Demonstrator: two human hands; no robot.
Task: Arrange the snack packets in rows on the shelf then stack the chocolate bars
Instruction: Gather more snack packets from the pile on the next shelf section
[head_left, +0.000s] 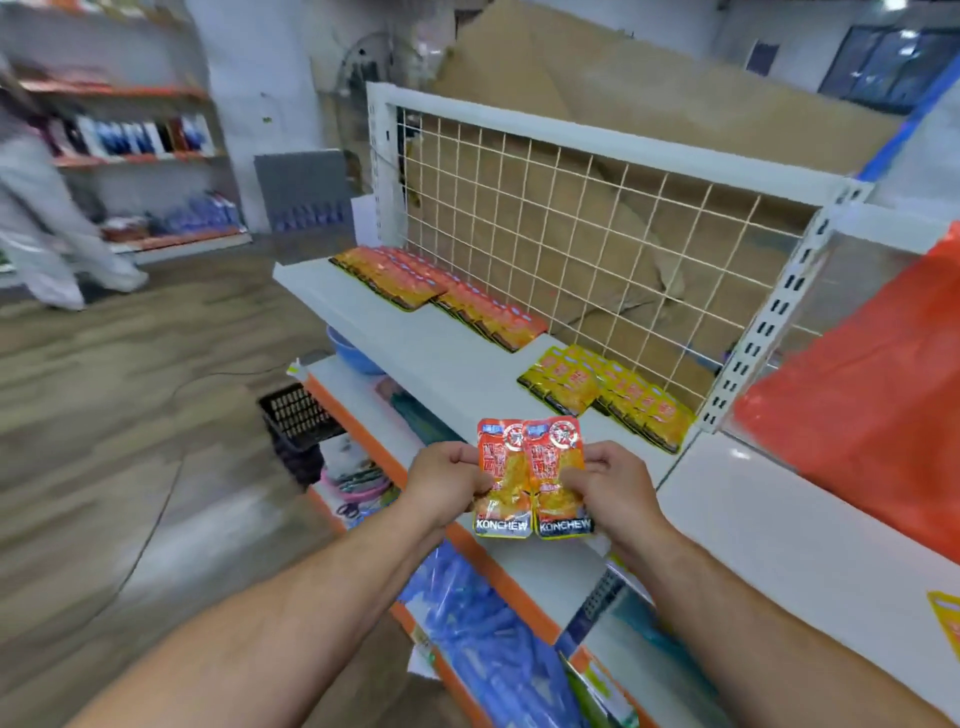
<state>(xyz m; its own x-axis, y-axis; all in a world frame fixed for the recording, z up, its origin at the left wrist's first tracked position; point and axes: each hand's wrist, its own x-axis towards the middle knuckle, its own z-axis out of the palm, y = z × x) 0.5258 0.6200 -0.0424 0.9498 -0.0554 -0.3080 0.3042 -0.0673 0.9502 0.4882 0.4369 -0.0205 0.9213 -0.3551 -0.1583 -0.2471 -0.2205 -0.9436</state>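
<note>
Two red-and-orange snack packets (532, 478) marked KONCHEW are held side by side above the front edge of the white shelf (441, 353). My left hand (444, 480) pinches the left packet and my right hand (610, 486) pinches the right one. On the shelf lie rows of overlapping packets: an orange row (389, 278) at the far left, a red row (488, 312) beside it, and two yellow rows (605, 392) near the right upright. No chocolate bars are in view.
A wire grid back panel (597, 228) stands behind the shelf, cardboard behind it. A red plastic bag (872, 395) sits on the neighbouring shelf at right. Lower shelves hold blue packs (483, 639), a blue bowl (353, 348) and a black basket (298, 415). A person walks at far left.
</note>
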